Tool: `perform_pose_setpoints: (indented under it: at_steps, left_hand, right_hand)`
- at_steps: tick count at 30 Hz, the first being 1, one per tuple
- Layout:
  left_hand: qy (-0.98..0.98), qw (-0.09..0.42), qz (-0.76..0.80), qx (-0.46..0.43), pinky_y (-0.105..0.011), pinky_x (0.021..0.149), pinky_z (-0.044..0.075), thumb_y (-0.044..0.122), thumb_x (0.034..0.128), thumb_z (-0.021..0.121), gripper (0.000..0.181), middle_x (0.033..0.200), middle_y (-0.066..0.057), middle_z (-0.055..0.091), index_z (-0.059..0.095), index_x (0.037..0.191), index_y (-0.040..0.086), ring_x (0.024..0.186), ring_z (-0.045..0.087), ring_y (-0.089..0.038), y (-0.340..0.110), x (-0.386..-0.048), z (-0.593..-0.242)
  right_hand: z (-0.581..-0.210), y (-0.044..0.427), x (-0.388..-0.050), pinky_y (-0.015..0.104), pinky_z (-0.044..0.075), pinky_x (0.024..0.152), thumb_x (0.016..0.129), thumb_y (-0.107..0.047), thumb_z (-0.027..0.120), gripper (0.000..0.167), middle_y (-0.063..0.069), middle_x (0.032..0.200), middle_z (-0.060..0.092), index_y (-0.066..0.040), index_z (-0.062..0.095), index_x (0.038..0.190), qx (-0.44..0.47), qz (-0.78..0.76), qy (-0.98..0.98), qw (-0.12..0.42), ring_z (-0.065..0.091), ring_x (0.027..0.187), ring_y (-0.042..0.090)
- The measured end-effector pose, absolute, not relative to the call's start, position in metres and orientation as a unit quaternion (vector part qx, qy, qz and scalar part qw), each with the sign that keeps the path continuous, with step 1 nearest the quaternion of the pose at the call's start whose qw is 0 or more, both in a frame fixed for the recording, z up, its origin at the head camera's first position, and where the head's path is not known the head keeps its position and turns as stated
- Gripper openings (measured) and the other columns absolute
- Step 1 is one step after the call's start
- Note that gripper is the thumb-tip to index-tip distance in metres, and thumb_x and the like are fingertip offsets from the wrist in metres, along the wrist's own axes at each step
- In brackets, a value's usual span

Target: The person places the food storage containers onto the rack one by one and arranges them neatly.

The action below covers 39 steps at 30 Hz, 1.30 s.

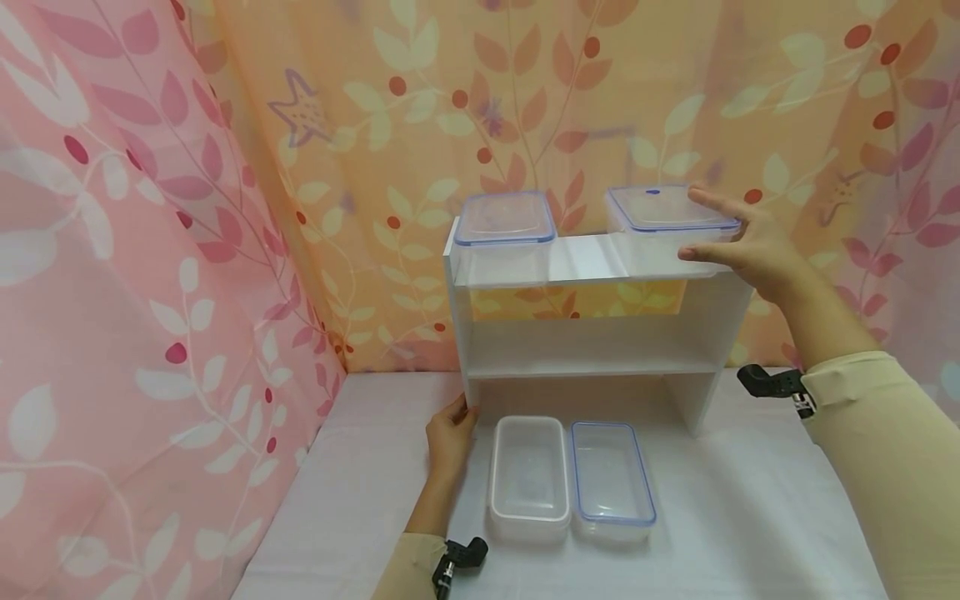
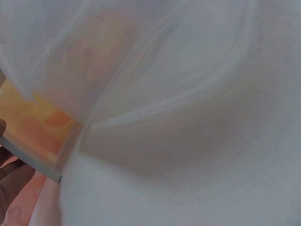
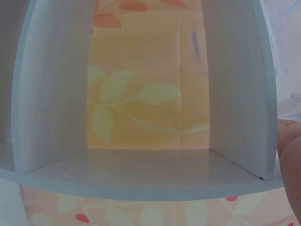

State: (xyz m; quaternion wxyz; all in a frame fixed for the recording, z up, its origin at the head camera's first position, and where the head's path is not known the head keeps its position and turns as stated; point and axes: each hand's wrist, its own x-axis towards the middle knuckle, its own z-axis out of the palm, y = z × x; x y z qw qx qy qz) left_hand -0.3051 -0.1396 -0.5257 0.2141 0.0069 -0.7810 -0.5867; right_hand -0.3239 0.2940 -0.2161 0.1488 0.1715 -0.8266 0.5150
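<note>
A small white shelf unit (image 1: 592, 371) stands on the table. My left hand (image 1: 452, 446) holds the lower front edge of its left side panel, with fingers (image 2: 16, 181) behind that edge in the left wrist view. On top, to the right, is a clear food container (image 1: 652, 246) with a blue-rimmed lid. My right hand (image 1: 750, 242) grips its right end, fingers over the lid's edge and thumb along the front wall. Only part of the right hand (image 3: 290, 150) shows at the edge of the right wrist view. A similar lidded container (image 1: 504, 250) sits on the top left.
Before the shelf, a clear container with a white rim (image 1: 531, 525) lies beside one with a blue rim (image 1: 615, 527). A patterned orange curtain (image 1: 375, 275) hangs behind the shelf, a pink one (image 1: 150, 333) at the left. White cloth (image 1: 337, 500) covers the table.
</note>
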Motion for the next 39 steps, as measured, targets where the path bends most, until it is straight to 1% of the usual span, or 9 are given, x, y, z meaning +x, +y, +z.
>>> perform_pose_setpoints:
  at_steps: [7,11,15,19,22,25,31,36,39]
  left_hand:
    - [-0.787,0.219,-0.577,0.008,-0.031,0.083,0.059,0.013,0.0945,0.074,0.035,0.119,-0.009,0.075,0.071,0.129,0.008,0.104,0.073,-0.019,-0.139,-0.305,-0.525]
    - [-0.786,0.219,-0.578,0.008,-0.027,0.079,0.059,0.015,0.0947,0.074,0.035,0.119,-0.01,0.075,0.071,0.13,0.009,0.102,0.073,-0.018,-0.139,-0.307,-0.525]
    - [-0.782,0.217,-0.584,0.003,-0.026,0.075,0.059,0.014,0.0949,0.074,0.036,0.119,-0.014,0.074,0.071,0.13,0.008,0.101,0.074,-0.021,-0.139,-0.309,-0.526]
    - [-0.784,0.213,-0.583,0.005,-0.027,0.079,0.059,0.016,0.0953,0.074,0.036,0.119,-0.013,0.074,0.071,0.13,0.008,0.102,0.074,-0.019,-0.14,-0.309,-0.526]
    - [-0.784,0.206,-0.585,0.009,-0.03,0.083,0.059,0.018,0.0952,0.074,0.036,0.12,-0.011,0.074,0.071,0.13,0.009,0.104,0.073,-0.017,-0.14,-0.309,-0.527]
    - [-0.785,0.207,-0.584,0.013,-0.033,0.085,0.059,0.019,0.0947,0.075,0.037,0.119,-0.01,0.075,0.071,0.13,0.009,0.104,0.073,-0.016,-0.14,-0.311,-0.528]
    - [-0.788,0.211,-0.577,0.021,-0.035,0.088,0.059,0.019,0.0942,0.076,0.036,0.117,-0.005,0.076,0.072,0.129,0.012,0.103,0.073,-0.015,-0.141,-0.312,-0.529]
    - [-0.787,0.212,-0.578,0.016,-0.036,0.088,0.059,0.018,0.0945,0.075,0.037,0.119,-0.009,0.075,0.071,0.13,0.009,0.105,0.073,-0.017,-0.142,-0.311,-0.529]
    - [-0.784,0.211,-0.583,0.017,-0.034,0.087,0.059,0.017,0.0942,0.075,0.036,0.118,-0.008,0.076,0.072,0.129,0.009,0.104,0.073,-0.017,-0.143,-0.311,-0.528]
  right_hand:
    - [-0.214,0.293,-0.324,0.008,0.033,0.093,0.089,-0.006,0.079,0.088,-0.006,0.169,0.025,-0.032,0.035,0.161,0.174,0.506,-0.832,0.15,0.026,0.144,0.016]
    - [-0.213,0.293,-0.323,0.016,0.024,0.108,0.09,-0.008,0.078,0.091,0.003,0.17,0.019,-0.035,0.029,0.162,0.17,0.508,-0.832,0.145,0.023,0.145,0.017]
    - [-0.212,0.294,-0.323,0.025,0.013,0.119,0.091,-0.008,0.077,0.092,0.002,0.172,0.014,-0.033,0.026,0.163,0.172,0.514,-0.828,0.14,0.015,0.149,0.013]
    - [-0.211,0.294,-0.32,0.016,0.027,0.111,0.092,-0.008,0.076,0.092,0.002,0.172,0.011,-0.032,0.024,0.164,0.171,0.51,-0.832,0.134,0.024,0.143,0.014]
    - [-0.21,0.294,-0.316,0.01,0.045,0.087,0.092,-0.005,0.075,0.093,0.007,0.168,0.014,-0.029,0.022,0.165,0.17,0.507,-0.835,0.13,0.049,0.119,0.008]
    - [-0.209,0.292,-0.311,0.011,0.048,0.074,0.093,-0.009,0.076,0.092,0.011,0.166,0.017,-0.029,0.022,0.165,0.158,0.494,-0.844,0.133,0.058,0.093,0.003]
    - [-0.208,0.291,-0.303,0.006,0.037,0.083,0.097,-0.03,0.072,0.082,0.011,0.171,0.016,-0.036,0.023,0.163,0.123,0.462,-0.866,0.145,0.042,0.13,0.018]
    - [-0.211,0.289,-0.294,0.007,0.043,0.078,0.097,-0.029,0.072,0.075,0.018,0.159,0.036,-0.036,0.032,0.161,0.125,0.469,-0.857,0.175,0.053,0.115,0.009]
    - [-0.212,0.287,-0.287,0.005,0.045,0.083,0.098,-0.027,0.071,0.071,0.014,0.161,0.038,-0.036,0.036,0.159,0.13,0.476,-0.849,0.188,0.053,0.131,0.01]
